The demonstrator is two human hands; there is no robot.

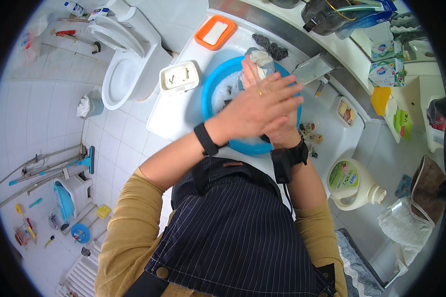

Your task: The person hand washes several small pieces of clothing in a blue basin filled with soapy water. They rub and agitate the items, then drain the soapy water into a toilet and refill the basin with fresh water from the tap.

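Note:
A blue plastic basin (pixel 207 97) holds sudsy water (pixel 223 87) and dark items partly under foam. Over it, my left hand (pixel 258 105), with a ring, lies blurred and palm down across my right hand (pixel 284 130), its fingers stretched and slightly apart. A pale grey-white wet cloth (pixel 262 63) rests against fingers of my right hand, which show beyond the left; their grip is partly hidden. Dark mesh-like cloth (pixel 270 47) lies behind the basin. An orange soap dish (pixel 223 41) with a white bar and a white dish (pixel 180 90) with soap pieces stand at its left.
Beneath the basin is a white sink counter (pixel 163 122). A faucet (pixel 321 86), a small soap tray (pixel 344 111) and crumpled cloths (pixel 312 137) are to the right, and a detergent jug (pixel 351 183) stands nearer. A toilet (pixel 122 80) is at left.

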